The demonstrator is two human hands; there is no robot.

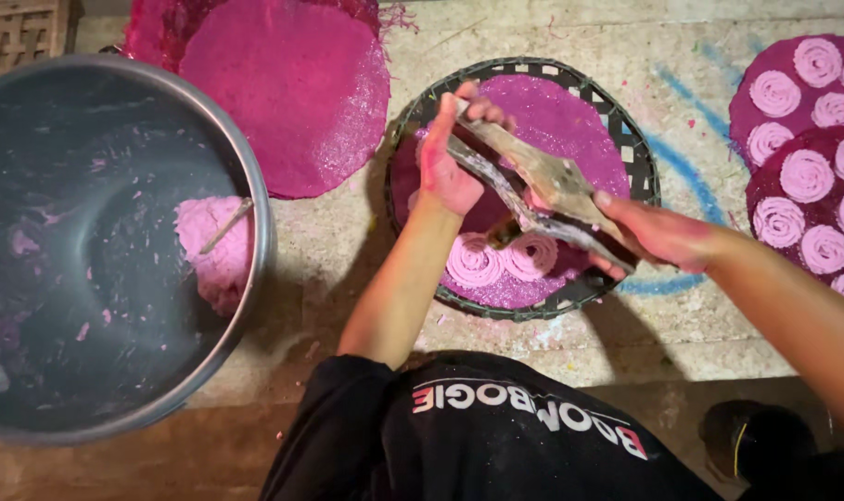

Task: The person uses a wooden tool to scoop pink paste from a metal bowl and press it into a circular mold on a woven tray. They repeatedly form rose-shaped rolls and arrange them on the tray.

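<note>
Wooden and worn, a two-handled press (533,186) sits gripped between both hands above a round woven tray (641,153). The left hand (448,158) is curled tight around the upper ends of the handles, fingers (482,109) wrapped over the top, its skin stained pink. The right hand (658,237) clamps the lower ends, thumb lying along the upper handle and fingers folded beneath, so both hands are closed firmly on the tool with no gap showing. Directly under the hands, a purple cloth (570,121) covers the tray, and two pink dough spirals (501,258) lie on it just below the press, touching side by side. To the left of the left hand stands a large metal pot (116,390) with a lump of pink dough (220,255) against its inner wall. Beyond the left hand lies a pink cloth disc (292,93). To the right of the right hand, well apart, more purple discs carry finished spirals (807,176).
</note>
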